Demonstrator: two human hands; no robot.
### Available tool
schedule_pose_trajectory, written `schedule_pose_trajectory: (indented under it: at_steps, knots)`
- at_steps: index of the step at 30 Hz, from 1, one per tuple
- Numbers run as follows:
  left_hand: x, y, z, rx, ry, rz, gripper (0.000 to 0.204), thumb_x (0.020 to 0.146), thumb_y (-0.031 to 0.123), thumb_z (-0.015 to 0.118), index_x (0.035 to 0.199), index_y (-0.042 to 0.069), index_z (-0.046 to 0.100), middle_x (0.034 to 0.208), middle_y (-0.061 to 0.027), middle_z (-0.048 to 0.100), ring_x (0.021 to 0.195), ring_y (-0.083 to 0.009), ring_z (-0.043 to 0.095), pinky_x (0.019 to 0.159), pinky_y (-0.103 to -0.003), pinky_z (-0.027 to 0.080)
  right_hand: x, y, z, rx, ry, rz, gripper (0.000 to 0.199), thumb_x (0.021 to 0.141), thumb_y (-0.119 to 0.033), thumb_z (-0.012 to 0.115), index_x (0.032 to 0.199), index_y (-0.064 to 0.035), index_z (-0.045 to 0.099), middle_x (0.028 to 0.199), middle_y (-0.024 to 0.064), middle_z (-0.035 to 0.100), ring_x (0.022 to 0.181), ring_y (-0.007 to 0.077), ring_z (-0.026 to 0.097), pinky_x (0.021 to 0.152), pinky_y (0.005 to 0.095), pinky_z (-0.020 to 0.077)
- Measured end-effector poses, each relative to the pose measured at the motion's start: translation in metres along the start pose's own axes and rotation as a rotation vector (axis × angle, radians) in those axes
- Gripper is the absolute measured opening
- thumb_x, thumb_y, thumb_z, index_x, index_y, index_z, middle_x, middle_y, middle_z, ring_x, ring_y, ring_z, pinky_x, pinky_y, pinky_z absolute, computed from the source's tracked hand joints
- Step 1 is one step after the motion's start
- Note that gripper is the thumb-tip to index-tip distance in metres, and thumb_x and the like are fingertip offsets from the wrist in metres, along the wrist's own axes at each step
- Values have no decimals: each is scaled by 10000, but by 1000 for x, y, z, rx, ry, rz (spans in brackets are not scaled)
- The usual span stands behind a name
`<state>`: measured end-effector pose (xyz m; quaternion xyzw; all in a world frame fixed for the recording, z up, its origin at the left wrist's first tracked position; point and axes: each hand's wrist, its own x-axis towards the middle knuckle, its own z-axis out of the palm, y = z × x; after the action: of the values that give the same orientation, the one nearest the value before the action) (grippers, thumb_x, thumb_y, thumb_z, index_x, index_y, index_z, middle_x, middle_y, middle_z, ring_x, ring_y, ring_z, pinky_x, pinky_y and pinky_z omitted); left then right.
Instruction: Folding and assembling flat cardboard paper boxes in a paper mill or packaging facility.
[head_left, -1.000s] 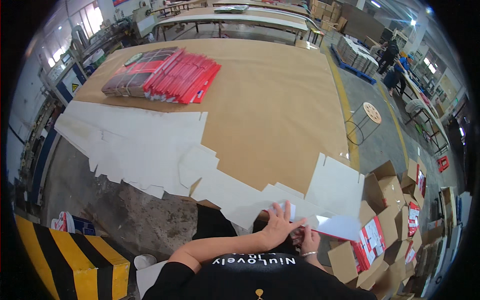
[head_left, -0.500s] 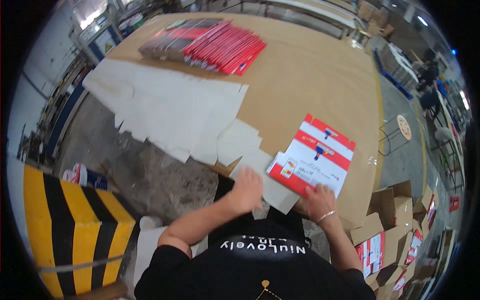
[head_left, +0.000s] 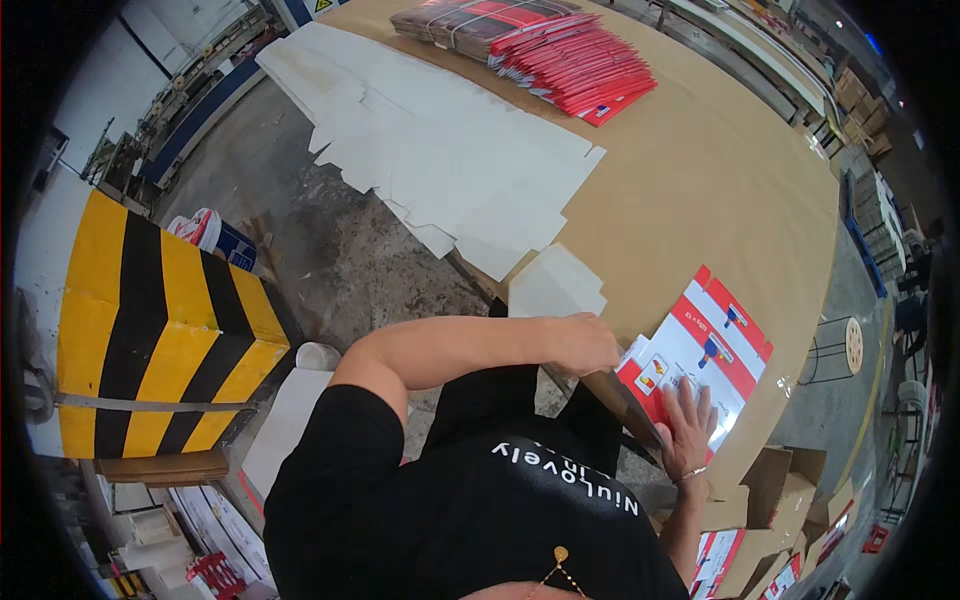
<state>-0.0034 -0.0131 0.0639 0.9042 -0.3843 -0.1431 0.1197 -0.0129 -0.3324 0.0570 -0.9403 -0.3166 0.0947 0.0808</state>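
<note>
Left hand: from the head view I see my left hand (head_left: 585, 343) curled at the near corner of the red-and-white flat carton (head_left: 700, 360), fingers together on its edge.
Right hand: my right hand (head_left: 688, 420) lies flat, fingers spread, pressing the carton's near end on the brown table (head_left: 700, 190).
Carton: unfolded, at the table's near edge.
Done, I judge: a fanned stack of red cartons (head_left: 560, 50) at the far end.
Left: white cardboard blanks (head_left: 450, 160) overhanging the table's left edge.
</note>
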Motion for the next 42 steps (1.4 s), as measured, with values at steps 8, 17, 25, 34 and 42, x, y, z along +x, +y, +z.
schedule_pose_trajectory:
  at_steps: [8, 17, 25, 34, 42]
  knots:
    - [12, 6, 8, -8, 73, -36, 252, 873, 281, 613, 957, 51, 677, 1000, -130, 706, 934, -316, 695, 727, -459, 537, -24, 5, 26, -76, 481, -28, 494, 1062, -456, 384, 1472, -216, 518, 1590, 186, 350, 1468, 469, 285, 1159, 631, 216]
    - [41, -71, -7, -402, -99, -219, 419, 742, 378, 813, 956, 43, 679, 928, -148, 714, 872, -334, 679, 751, -448, 521, -3, 2, 7, -140, 168, -186, 474, 906, -318, 658, 1369, -229, 602, 1374, 204, 521, 1371, 360, 416, 1142, 537, 258]
    - [-6, -9, 52, -38, 377, -441, 425, 751, 306, 802, 1064, 86, 619, 1096, -138, 676, 1008, -311, 654, 832, -438, 515, 6, -4, 15, -28, 332, -30, 549, 763, -505, 760, 1221, -217, 667, 1236, 131, 512, 1208, 321, 481, 1062, 517, 306]
    - [-68, -9, 43, 351, 123, -236, 792, 853, 35, 584, 1576, 158, 285, 1649, -12, 227, 1382, -312, 385, 1036, -663, 360, 7, 7, 21, 0, 268, -32, 623, 752, -545, 774, 1260, -211, 638, 1338, 124, 487, 1345, 326, 431, 1179, 588, 205]
    - [-74, -70, -16, -159, 141, -261, 210, 851, 140, 674, 1046, 115, 748, 1270, -98, 621, 1024, -316, 642, 885, -417, 526, 7, 7, 19, 59, 268, -26, 649, 760, -511, 781, 1309, -206, 616, 1370, 133, 462, 1360, 345, 411, 1179, 606, 196]
